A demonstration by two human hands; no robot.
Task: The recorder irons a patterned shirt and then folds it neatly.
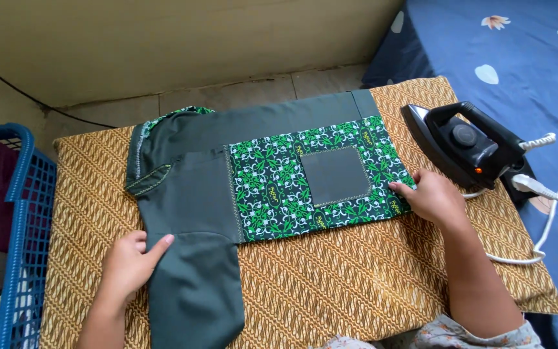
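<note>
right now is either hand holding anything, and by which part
Nothing is gripped. The left hand lies flat on the shirt beside the sleeve; the right hand presses its patterned hem edge.

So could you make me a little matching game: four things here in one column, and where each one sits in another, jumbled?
Things:
1. iron
2. laundry basket
3. left hand
4. right hand

Places:
A. on the plain grey part of the shirt, near the sleeve
B. far left edge, blue, with clothes in it
C. on the green patterned end of the shirt
D. resting at the right end of the brown patterned board

Pairs: 1-D, 2-B, 3-A, 4-C
</note>
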